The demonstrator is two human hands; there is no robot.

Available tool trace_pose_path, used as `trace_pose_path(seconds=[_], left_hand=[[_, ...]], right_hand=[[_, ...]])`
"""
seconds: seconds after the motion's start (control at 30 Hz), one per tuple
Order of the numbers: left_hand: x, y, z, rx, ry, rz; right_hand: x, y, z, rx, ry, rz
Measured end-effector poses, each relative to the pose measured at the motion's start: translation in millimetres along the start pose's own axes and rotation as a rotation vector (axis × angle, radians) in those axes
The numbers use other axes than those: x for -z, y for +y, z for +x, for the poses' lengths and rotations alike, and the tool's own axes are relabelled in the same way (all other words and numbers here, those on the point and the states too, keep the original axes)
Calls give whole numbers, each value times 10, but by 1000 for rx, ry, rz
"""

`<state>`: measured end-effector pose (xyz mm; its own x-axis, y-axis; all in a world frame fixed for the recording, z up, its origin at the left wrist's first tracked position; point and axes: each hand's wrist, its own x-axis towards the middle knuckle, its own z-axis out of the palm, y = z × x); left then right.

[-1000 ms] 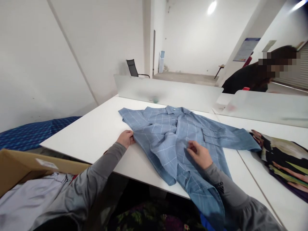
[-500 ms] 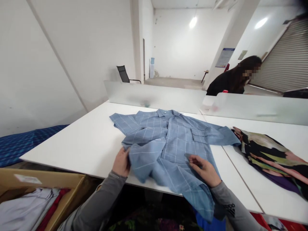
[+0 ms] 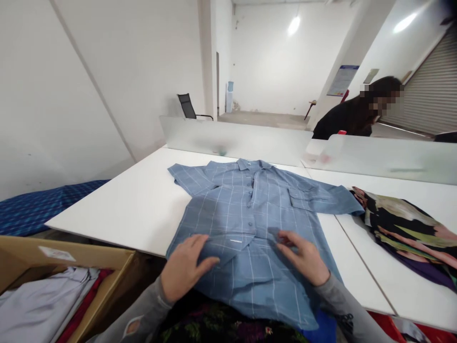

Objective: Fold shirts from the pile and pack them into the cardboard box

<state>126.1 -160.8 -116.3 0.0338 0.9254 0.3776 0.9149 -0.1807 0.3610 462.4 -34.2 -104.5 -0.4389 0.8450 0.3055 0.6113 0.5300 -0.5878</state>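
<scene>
Left fingers: lying spread and flat on the near-left part of the shirt (image 3: 250,224), pressing cloth, grasping nothing.
Right fingers: lying loosely open on the near-right front of the shirt, tips touching a small raised fold beside the placket; whether they are pinching it, cannot tell.
Left hand (image 3: 185,267): resting palm down at the near table (image 3: 143,205) edge, grey sleeve running back toward the camera.
Right hand (image 3: 303,257): resting palm down, a little right of the button line.
Shirt: lying front up in the middle of the table, collar far, hem hanging over the near edge; left sleeve looking folded in under the body, right sleeve stretching out to the right.
Step, as judged: smoothing the lower front flat.
Next move, as judged: calling for a light, even sweep outward so the cloth is not dragging off the near edge.
Around: patterned cloth (image 3: 407,228) lying right; cardboard box (image 3: 71,267) of clothes standing near left; another person (image 3: 353,119) bending behind the far divider (image 3: 235,138).
</scene>
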Motion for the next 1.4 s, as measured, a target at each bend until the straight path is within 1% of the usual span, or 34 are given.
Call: trace_pose_path(seconds=[0.07, 0.1, 0.17, 0.2, 0.23, 0.27, 0.33, 0.37, 0.4, 0.47, 0.5, 0.53, 0.57, 0.6, 0.63, 0.7, 0.73, 0.77, 0.8, 0.87, 0.97, 1.0, 1.07, 1.1, 1.13, 1.17, 1.2, 1.23, 1.3, 1.33, 1.37, 1.4], left_hand=[[-74, 162, 25, -41, -150, -24], [-80, 213, 32, -52, -218, -38], [-27, 270, 33, -89, -355, -91], [23, 285, 31, -110, -401, -126], [73, 296, 32, -130, -412, -155], [114, 309, 40, -150, -388, -173], [131, 338, 93, -195, -275, -174], [100, 352, 138, -218, -220, -164], [47, 365, 193, -239, -189, -156], [-81, 374, 316, -254, -207, -168], [-132, 367, 374, -235, -227, -191], [-159, 351, 427, -194, -229, -221], [-157, 325, 471, -130, -197, -251], [-126, 292, 507, -52, -128, -278], [-69, 252, 534, 28, -27, -296], [85, 173, 563, 156, 189, -289], [162, 142, 565, 188, 256, -266], [230, 124, 556, 197, 283, -242], [282, 119, 536, 188, 273, -224], [341, 151, 462, 142, 183, -228], [347, 259, 272, 92, -3, -348], [337, 294, 194, 78, -87, -404], [303, 338, 26, 41, -312, -523], [278, 344, -59, 26, -423, -576], [246, 337, -142, 25, -491, -611], [209, 318, -223, 50, -484, -616], [166, 286, -300, 107, -392, -578], [119, 241, -374, 190, -225, -497], [19, 122, -504, 368, 170, -259], [-29, 54, -558, 441, 314, -148], [-74, -16, -601, 494, 403, -67], [-115, -81, -632, 526, 443, -21]], right_hand=[[-102, -209, -83, 106, -105, 35], [-144, -282, -124, 157, -163, 46], [-190, -359, -192, 214, -248, 46], [-192, -369, -218, 216, -267, 41], [-183, -371, -241, 204, -273, 39], [-167, -372, -262, 189, -273, 44], [-129, -394, -300, 181, -289, 88], [-113, -417, -318, 197, -320, 133], [-102, -446, -338, 222, -366, 193], [-89, -498, -386, 258, -454, 324], [-85, -510, -417, 258, -474, 368], [-81, -510, -454, 241, -476, 384], [-75, -499, -496, 208, -471, 372], [-67, -479, -543, 166, -473, 339], [-58, -457, -593, 121, -492, 294], [-39, -424, -690, 54, -572, 198], [-29, -421, -730, 43, -608, 158], [-18, -427, -759, 44, -626, 124], [-9, -440, -776, 50, -616, 97], [4, -477, -775, 49, -530, 60], [-34, -504, -731, 17, -314, -6], [-68, -501, -718, 17, -244, -39], [-164, -489, -703, 36, -125, -119], [-218, -486, -702, 55, -91, -159], [-271, -489, -702, 78, -78, -193], [-320, -499, -702, 100, -79, -224], [-363, -517, -702, 118, -85, -253], [-398, -543, -698, 131, -93, -282], [-447, -603, -680, 148, -104, -350], [-461, -633, -665, 157, -109, -381], [-469, -658, -646, 168, -118, -394], [-470, -675, -626, 173, -134, -386]])
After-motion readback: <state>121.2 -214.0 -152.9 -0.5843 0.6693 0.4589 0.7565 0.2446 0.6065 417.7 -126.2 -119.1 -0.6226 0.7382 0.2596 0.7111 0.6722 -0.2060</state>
